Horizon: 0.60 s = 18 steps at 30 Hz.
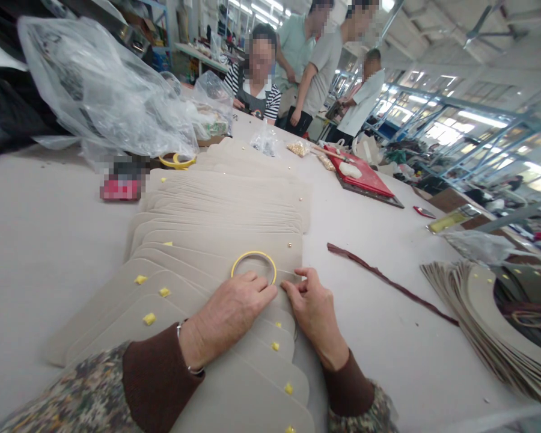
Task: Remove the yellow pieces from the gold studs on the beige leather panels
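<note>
My left hand (pixel 229 316) is closed on a roll of yellow tape (pixel 253 255), which stands up from its fingers above a fanned row of overlapping beige panels (pixel 216 240). Thumb and forefinger of my right hand (pixel 314 310) are pinched at the panels' right edge; whatever is between them is too small to make out. Small yellow tape pieces (pixel 149 319) stick to the nearer panels along both sides. Tiny gold-coloured studs (pixel 290 245) show near the right edge of some farther panels.
A dark red strip (pixel 388 279) lies on the table to the right, before a curved stack of beige pieces (pixel 482 319). Farther back are a red board (pixel 360 171), clear plastic bags (pixel 103 84) and another yellow tape roll (pixel 178 161). Several people stand or sit beyond.
</note>
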Motion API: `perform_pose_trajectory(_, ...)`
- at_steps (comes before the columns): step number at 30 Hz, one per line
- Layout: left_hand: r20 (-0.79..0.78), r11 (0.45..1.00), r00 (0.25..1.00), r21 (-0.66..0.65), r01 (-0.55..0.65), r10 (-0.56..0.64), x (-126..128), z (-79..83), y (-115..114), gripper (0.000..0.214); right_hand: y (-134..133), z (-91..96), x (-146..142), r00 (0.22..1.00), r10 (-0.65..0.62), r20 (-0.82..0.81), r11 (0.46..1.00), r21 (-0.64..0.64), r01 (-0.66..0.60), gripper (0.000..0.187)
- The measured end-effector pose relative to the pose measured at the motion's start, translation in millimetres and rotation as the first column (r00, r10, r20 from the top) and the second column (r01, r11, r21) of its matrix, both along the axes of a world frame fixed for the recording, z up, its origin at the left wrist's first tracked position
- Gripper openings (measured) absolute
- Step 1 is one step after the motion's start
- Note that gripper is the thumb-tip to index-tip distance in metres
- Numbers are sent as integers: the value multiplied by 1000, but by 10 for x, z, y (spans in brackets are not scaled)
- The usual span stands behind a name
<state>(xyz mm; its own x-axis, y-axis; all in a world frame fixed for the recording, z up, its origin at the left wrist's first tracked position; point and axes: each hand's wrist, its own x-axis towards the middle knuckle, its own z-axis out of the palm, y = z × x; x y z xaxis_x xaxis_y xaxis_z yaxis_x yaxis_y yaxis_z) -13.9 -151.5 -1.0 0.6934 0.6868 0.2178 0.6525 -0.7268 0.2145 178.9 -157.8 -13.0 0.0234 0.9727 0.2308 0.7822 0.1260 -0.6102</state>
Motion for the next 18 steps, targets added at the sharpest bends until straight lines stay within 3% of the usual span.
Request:
perform_pose_trajectory(3, 1, 1000, 1000, 1, -3, 3, -3, -12, 5, 6, -75, -7, 55, 999, 25, -37, 1000, 1, -25, 8)
perform_pose_trajectory(6, 16, 1000, 1000, -3, -3, 3, -4, -28, 0, 6, -136, -50, 67, 992, 116, 40, 991, 63, -119, 11)
perform_pose_trajectory(11, 12, 1000, 1000, 12, 5, -5, -1, -37, 0, 4, -89, -103, -17, 985, 82, 152, 985, 141, -104, 17)
perform_pose_trajectory(18, 54, 998, 998, 54, 14, -17, -3, 4, 4, 11, 29, -1, -78, 981, 76, 179, 995, 43, -85, 16)
